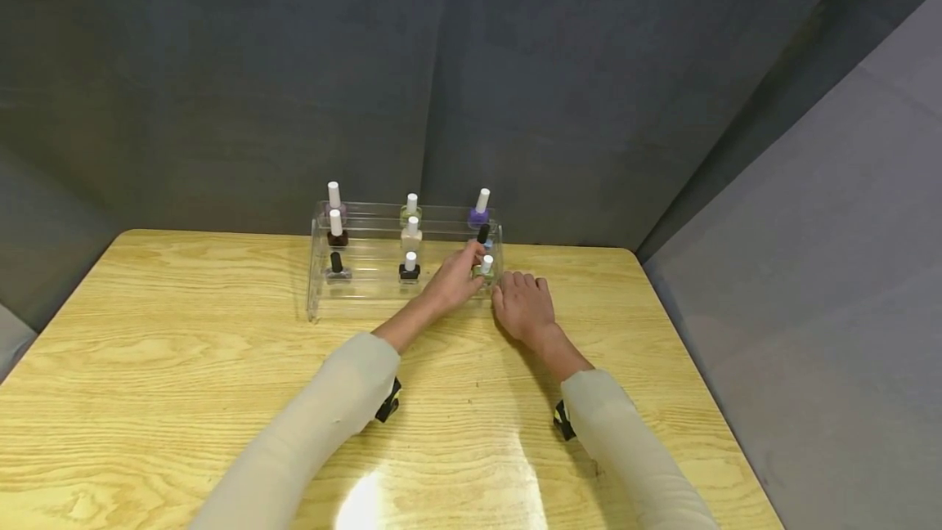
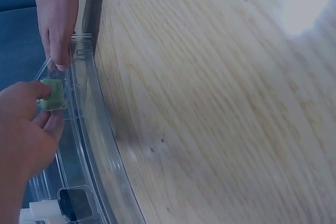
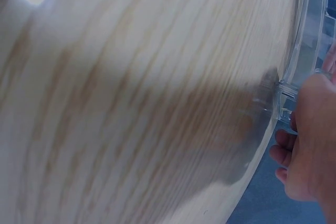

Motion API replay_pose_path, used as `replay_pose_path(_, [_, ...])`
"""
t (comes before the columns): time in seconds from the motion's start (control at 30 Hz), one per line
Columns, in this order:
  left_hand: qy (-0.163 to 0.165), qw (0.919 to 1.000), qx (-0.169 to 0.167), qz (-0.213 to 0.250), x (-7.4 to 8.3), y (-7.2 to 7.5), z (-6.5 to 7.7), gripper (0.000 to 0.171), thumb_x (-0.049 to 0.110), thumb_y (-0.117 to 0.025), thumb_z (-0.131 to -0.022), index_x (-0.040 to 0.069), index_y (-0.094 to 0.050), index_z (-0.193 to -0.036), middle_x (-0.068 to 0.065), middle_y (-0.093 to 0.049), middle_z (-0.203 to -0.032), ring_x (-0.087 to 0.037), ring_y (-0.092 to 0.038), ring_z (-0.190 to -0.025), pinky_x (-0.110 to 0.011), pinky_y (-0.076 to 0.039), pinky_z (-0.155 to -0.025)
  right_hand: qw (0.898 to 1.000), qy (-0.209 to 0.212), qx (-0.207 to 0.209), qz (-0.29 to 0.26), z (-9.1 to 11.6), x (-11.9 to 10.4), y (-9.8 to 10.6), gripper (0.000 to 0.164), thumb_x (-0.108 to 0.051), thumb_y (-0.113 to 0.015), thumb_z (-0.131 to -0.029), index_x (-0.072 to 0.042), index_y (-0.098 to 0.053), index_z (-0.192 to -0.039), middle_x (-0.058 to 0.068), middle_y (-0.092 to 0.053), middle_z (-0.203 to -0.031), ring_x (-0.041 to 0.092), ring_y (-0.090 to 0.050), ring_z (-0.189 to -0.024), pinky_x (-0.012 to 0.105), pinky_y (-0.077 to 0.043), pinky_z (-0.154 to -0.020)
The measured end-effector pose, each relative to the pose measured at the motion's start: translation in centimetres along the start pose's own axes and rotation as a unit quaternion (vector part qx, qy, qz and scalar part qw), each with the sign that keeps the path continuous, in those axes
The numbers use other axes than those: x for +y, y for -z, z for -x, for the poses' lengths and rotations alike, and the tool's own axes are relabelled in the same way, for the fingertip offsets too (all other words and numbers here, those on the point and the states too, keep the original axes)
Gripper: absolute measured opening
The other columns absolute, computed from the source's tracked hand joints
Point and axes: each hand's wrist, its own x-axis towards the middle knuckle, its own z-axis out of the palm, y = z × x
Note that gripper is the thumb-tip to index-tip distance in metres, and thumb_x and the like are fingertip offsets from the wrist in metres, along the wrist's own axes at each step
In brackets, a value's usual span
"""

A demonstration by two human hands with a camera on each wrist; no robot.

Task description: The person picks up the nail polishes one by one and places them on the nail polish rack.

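Note:
A clear acrylic nail polish rack stands on the table with bottles on its tiers. At its right end, my left hand pinches a green nail polish bottle with a white cap between thumb and fingers. The bottle sits at the front tier. Just behind it rises a black-capped bottle, partly hidden by the fingers. My right hand grips the rack's right end; in the right wrist view its fingers are curled at the outer side of the end panel.
Other bottles stand on the rack: a purple one at back right, a black one in the front middle, a clear one at front left, and several behind. A dark curtain hangs behind the wooden table.

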Motion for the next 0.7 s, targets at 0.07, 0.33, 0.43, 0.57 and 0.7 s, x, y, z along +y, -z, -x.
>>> replay_pose_path(0.07, [0.003,1.0000,0.003,-0.003,0.0,0.0,0.1,0.043,0.004,-0.063,-0.084,0.010,-0.041,-0.121,-0.010,-0.055,-0.113,-0.022,-0.053,-0.106,-0.028,-0.046,-0.084,1.000,0.000,-0.002,0.001,0.0,0.0,0.0,0.034,-0.037,-0.019,-0.099,-0.012,-0.041,-0.090,0.004,-0.043,-0.086,0.026,-0.044,-0.089,0.045,-0.029,-0.082])
replay_pose_path(0.33, [0.013,0.9988,0.043,0.020,0.5,0.5,1.3,0.039,0.001,-0.066,-0.078,0.005,-0.041,-0.108,-0.015,-0.051,-0.104,-0.022,-0.050,-0.092,-0.029,-0.046,-0.076,1.000,0.001,0.003,-0.007,-0.1,-0.1,-0.1,0.031,-0.035,-0.022,-0.099,-0.012,-0.041,-0.091,0.004,-0.045,-0.088,0.027,-0.044,-0.091,0.045,-0.029,-0.083])
replay_pose_path(0.43, [0.009,0.9983,0.051,0.026,0.7,0.7,2.0,0.036,0.002,-0.065,-0.078,0.003,-0.042,-0.106,-0.016,-0.050,-0.105,-0.022,-0.049,-0.091,-0.030,-0.045,-0.075,1.000,-0.001,-0.002,-0.010,-0.1,-0.1,-0.2,0.033,-0.036,-0.019,-0.099,-0.013,-0.041,-0.093,0.004,-0.045,-0.090,0.027,-0.043,-0.092,0.045,-0.028,-0.083])
replay_pose_path(0.57, [0.007,0.9975,0.061,0.035,1.1,1.2,3.1,0.030,0.008,-0.063,-0.081,0.005,-0.041,-0.101,-0.013,-0.047,-0.104,-0.021,-0.046,-0.091,-0.030,-0.043,-0.076,1.000,-0.002,-0.003,-0.013,-0.1,-0.1,-0.3,0.034,-0.037,-0.017,-0.099,-0.013,-0.041,-0.094,0.004,-0.046,-0.093,0.028,-0.044,-0.095,0.046,-0.028,-0.085])
replay_pose_path(0.7, [0.009,0.9965,0.062,0.055,1.7,2.2,4.4,0.027,0.011,-0.062,-0.082,0.008,-0.039,-0.095,-0.009,-0.044,-0.099,-0.022,-0.047,-0.096,-0.029,-0.042,-0.081,1.000,-0.002,0.001,-0.018,-0.1,-0.1,-0.4,0.034,-0.037,-0.018,-0.099,-0.012,-0.041,-0.093,0.005,-0.046,-0.092,0.028,-0.044,-0.095,0.047,-0.028,-0.085])
